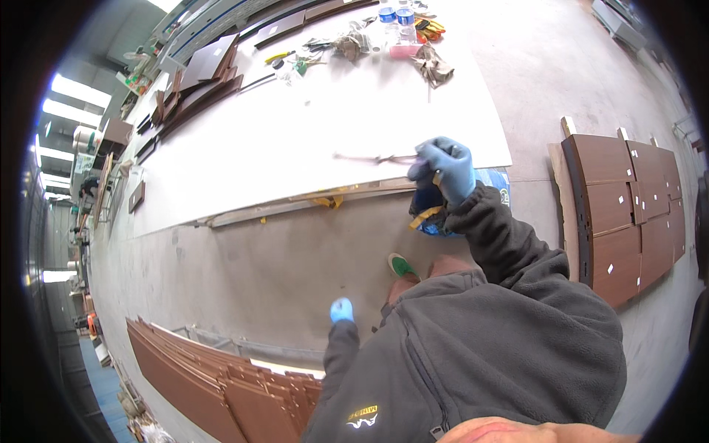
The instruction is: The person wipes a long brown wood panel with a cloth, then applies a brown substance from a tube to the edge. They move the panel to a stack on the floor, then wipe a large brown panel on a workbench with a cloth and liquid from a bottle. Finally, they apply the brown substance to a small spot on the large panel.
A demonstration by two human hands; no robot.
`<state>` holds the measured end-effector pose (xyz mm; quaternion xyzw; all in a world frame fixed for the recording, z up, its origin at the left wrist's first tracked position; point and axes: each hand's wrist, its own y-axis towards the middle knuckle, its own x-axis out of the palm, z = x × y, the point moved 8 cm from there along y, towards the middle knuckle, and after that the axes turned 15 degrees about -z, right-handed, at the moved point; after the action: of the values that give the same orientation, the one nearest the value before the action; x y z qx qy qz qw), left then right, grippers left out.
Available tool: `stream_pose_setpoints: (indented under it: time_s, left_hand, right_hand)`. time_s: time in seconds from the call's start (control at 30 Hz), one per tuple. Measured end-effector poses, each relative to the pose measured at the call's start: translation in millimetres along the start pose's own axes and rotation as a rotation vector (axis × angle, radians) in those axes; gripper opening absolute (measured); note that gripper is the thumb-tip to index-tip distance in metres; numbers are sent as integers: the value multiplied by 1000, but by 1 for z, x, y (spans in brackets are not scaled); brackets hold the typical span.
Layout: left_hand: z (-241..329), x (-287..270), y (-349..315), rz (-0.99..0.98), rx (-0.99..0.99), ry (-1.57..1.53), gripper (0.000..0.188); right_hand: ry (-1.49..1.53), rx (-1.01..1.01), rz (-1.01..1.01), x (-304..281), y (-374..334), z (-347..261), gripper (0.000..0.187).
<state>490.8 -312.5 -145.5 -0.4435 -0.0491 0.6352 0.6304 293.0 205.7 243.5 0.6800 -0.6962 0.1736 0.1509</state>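
My right hand [447, 170], in a blue glove, is closed over the front right part of a white-topped table [295, 159]. From its fingers a thin, dark, stick-like thing [377, 158] points left over the table; it is blurred and its kind cannot be told. My left hand [341, 310], also gloved in blue, hangs low at my left side, away from the table. It looks small and rounded, and its fingers are not clear enough to tell whether it holds anything.
Brown panels [196, 92] lie at the table's far left. Water bottles [406, 26], gloves [430, 31] and a crumpled cloth [432, 65] are at its far end. A blue bag [436, 210] hangs below the near edge. Brown panels are stacked right [613, 199] and behind left [244, 399].
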Motion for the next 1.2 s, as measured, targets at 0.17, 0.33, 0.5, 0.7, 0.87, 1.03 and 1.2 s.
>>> stream_pose_setpoints:
  time_s: [0.17,0.33,0.5,0.7,0.87,1.03,1.2]
  left_hand:
    - [295,-7,152,-170,481,-121,36]
    - [542,42,247,-59,786,179,44]
    - [635,90,302,256,762,580,67]
    - [640,110,321,280,736,740,79]
    - [640,110,320,265,736,825,80]
    - [651,111,319,244,784,805,81]
    - [646,112,324,196,713,845,79]
  right_hand:
    - [147,36,414,-134,82,48,18]
    - [318,-24,582,-248,183,40,14]
    - [269,89,560,-329,320,22,10]
    - [58,159,735,-436,489,13,16]
    - [-77,297,774,-501,601,12,20]
    - [-983,646,495,-550,679,10,30]
    - [-1342,799,482,-544,686,-23,48]
